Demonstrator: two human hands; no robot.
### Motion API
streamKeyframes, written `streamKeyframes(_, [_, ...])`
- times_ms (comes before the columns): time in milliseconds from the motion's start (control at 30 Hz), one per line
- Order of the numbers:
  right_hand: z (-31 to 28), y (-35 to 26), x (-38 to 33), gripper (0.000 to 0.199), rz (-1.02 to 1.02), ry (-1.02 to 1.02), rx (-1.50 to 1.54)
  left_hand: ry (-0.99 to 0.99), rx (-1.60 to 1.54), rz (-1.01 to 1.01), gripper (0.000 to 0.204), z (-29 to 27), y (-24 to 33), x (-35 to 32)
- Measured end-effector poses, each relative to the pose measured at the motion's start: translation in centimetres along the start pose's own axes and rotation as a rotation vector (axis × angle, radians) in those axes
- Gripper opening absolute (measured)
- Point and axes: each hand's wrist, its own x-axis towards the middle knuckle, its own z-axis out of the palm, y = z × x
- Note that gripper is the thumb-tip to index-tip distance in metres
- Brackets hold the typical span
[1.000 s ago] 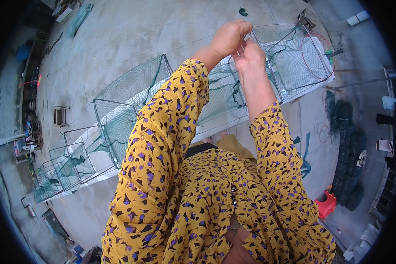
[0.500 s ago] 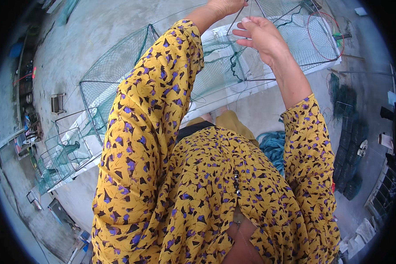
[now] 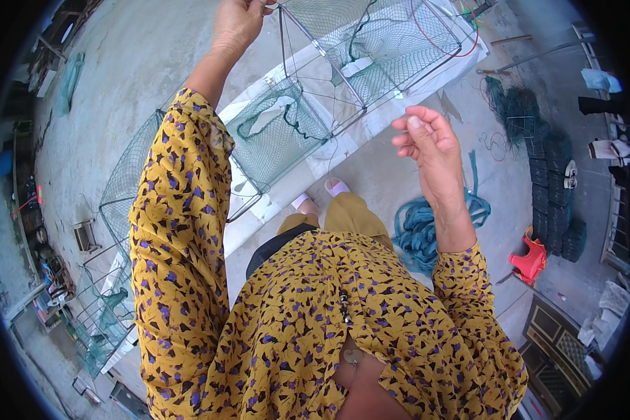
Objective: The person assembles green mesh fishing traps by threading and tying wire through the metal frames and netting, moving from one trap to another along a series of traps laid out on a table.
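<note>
Two hands raised — left hand [image 3: 236, 24] closed in a grip on the green net cage [image 3: 308, 112], lifting its frame; right hand [image 3: 429, 140] open, loose-fingered, beside the netting — perhaps drawing thread.

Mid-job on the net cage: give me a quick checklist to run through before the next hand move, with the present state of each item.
1. Left hand grips the top of the green net cage: ok, fingers closed at the wire frame's upper corner.
2. Right hand is free: ok, open and apart from the netting.
3. Thin line between right hand and cage: cannot tell, too fine to see.
4. Cage is supported: ok, its lower part rests on the long white bench.
5. Footing: ok, the blue rope coil lies beside the feet, not under them.
</note>
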Motion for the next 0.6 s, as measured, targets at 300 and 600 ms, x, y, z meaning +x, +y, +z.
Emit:
streamKeyframes(300, [-3.1,16.8,-3.4,0.019,0.649,0.058,-0.037,0.004,0.015,-0.146,0.017,-8.2,8.8,-5.3])
streamKeyframes(600, [-5.2,19.4,-0.9,0.018,0.656,-0.066,-0.216,-0.103,-0.18,-0.161,0.008,-6.9,18.2,-22.8])
